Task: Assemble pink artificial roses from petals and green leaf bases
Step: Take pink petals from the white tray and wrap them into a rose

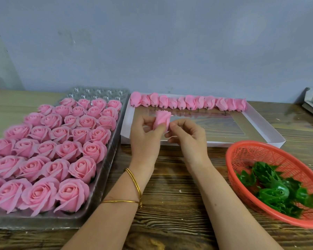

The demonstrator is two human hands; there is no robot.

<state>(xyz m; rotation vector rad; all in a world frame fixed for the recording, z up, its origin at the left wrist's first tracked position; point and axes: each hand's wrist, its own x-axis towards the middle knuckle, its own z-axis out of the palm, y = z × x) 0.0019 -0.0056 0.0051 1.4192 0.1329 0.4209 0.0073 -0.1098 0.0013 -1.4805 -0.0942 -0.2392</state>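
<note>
The wooden tabletop carries a big tray on the left, packed with finished roses. Behind the hands lies a shallow white box with a row of closed buds along its far edge. A red basket of green bases stands at the right. Above the box's near edge, the left hand has its fingers and thumb curled round the lower half of one bud, held upright. The right hand pinches the bud's side with thumb and forefinger, the other fingers folded under. To my eye she is shaping the bud before it gets a base. The petals look thin and soft, so a light pinch low down should serve best, easing each outer petal out evenly without creasing it, then reaching right for a base.
</note>
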